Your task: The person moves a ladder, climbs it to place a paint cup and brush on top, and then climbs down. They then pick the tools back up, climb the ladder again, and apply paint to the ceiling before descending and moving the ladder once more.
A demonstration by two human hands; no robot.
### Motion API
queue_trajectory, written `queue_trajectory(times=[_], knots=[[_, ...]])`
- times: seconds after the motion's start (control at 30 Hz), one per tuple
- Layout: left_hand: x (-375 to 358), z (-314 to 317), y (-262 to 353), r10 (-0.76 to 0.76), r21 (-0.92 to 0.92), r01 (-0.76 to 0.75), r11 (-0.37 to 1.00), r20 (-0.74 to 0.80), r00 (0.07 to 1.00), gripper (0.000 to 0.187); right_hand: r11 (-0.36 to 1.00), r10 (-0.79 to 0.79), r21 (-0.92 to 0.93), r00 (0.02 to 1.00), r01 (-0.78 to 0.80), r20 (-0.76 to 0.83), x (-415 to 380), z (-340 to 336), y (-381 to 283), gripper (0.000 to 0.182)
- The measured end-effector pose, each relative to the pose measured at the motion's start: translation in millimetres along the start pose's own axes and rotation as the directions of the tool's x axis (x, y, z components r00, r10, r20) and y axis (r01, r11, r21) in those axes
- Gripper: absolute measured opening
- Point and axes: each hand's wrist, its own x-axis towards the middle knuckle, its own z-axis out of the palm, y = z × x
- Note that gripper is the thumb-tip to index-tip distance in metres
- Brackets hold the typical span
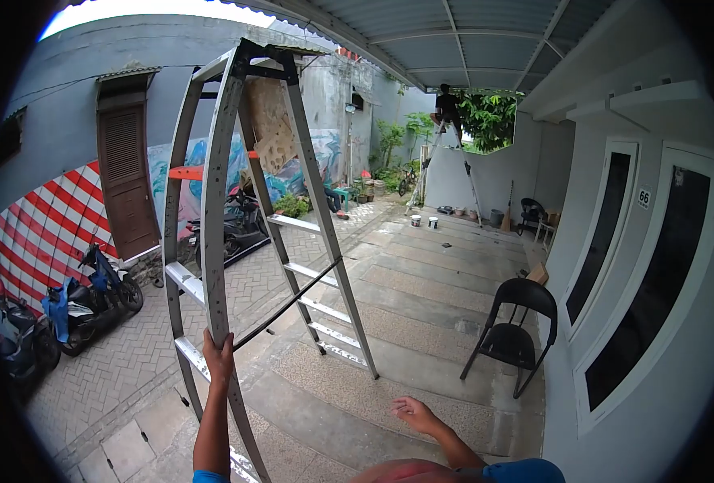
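A tall aluminium stepladder [222, 201] stands unfolded in front of me, with a black top and a dark spreader bar [288, 304] between its two sides. My left hand [218, 354] is wrapped round the near side rail, just beside a rung. Its thumb and fingers close on the metal. To the right, my right hand [413, 414] is held out over the tiled floor with fingers spread and nothing in it. A black chair [511, 326] is the nearest object on that side, apart from the hand.
Several motorbikes [91, 298] are parked along the left wall. At the far end a person [447, 109] sits high on another stepladder [470, 173] under the metal roof. Paint buckets [433, 223] stand on the floor near it. A white wall with door panels [651, 274] lines the right.
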Motion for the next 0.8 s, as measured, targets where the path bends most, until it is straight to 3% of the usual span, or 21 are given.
queue_trajectory(times=[0.1, 0.13, 0.33, 0.37, 0.43, 0.5, 0.53, 0.6, 0.63, 0.67, 0.73, 0.77, 0.8], knots=[[-2, -6, 9, -0.132, -0.061, 0.136, 0.989, 0.065, 0.989, 0.027, 1.000, -0.009, -0.008, 0.999, 0.008, -0.050, 20, -21, 4, 0.041], [-1, -5, 7, -0.082, -0.052, 0.085, 0.995, 0.053, 0.995, 0.027, 1.000, -0.017, -0.028, 0.997, 0.015, -0.073, 27, -30, 1, 0.041], [-3, -7, -10, -0.111, -0.177, 0.122, 0.977, 0.067, 0.992, 0.023, 0.997, -0.062, -0.048, 0.991, 0.056, -0.119, 83, -86, -12, 0.039], [-5, -12, -17, -0.197, -0.206, 0.210, 0.956, 0.081, 0.977, 0.032, 0.997, -0.060, -0.048, 0.990, 0.054, -0.125, 93, -96, -16, 0.039], [-8, -20, -40, -0.247, -0.092, 0.254, 0.963, 0.087, 0.965, 0.048, 0.996, -0.082, -0.047, 0.989, 0.077, -0.123, 115, -116, -19, 0.039], [-6, -24, -77, -0.213, -0.241, 0.248, 0.938, 0.164, 0.963, 0.052, 0.993, -0.110, -0.045, 0.987, 0.105, -0.120, 142, -130, -23, 0.039], [-4, -25, -62, -0.200, -0.135, 0.229, 0.964, 0.200, 0.959, 0.059, 0.992, -0.126, -0.013, 0.986, 0.125, -0.107, 157, -136, -26, 0.039], [3, -33, -88, -0.217, -0.405, 0.349, 0.845, 0.338, 0.916, 0.067, 0.990, -0.139, 0.021, 0.986, 0.141, -0.089, 186, -144, -28, 0.040], [0, -21, -85, -0.416, -0.456, 0.437, 0.775, 0.152, 0.896, 0.072, 0.983, -0.172, 0.050, 0.983, 0.176, -0.071, 203, -146, -26, 0.041], [8, -33, -78, -0.365, -0.468, 0.495, 0.732, 0.344, 0.865, 0.077, 0.975, -0.204, 0.081, 0.978, 0.208, -0.054, 218, -146, -26, 0.042], [31, -40, -70, -0.345, -0.418, 0.547, 0.725, 0.467, 0.814, 0.079, 0.972, -0.212, 0.093, 0.976, 0.216, -0.051, 246, -144, -37, 0.042], [42, -37, -87, -0.344, -0.419, 0.544, 0.727, 0.463, 0.817, 0.079, 0.970, -0.216, 0.101, 0.975, 0.220, -0.053, 260, -142, -41, 0.043], [55, -34, -106, -0.418, -0.473, 0.491, 0.732, 0.257, 0.871, 0.079, 0.970, -0.217, 0.103, 0.975, 0.222, -0.051, 277, -140, -41, 0.043]])
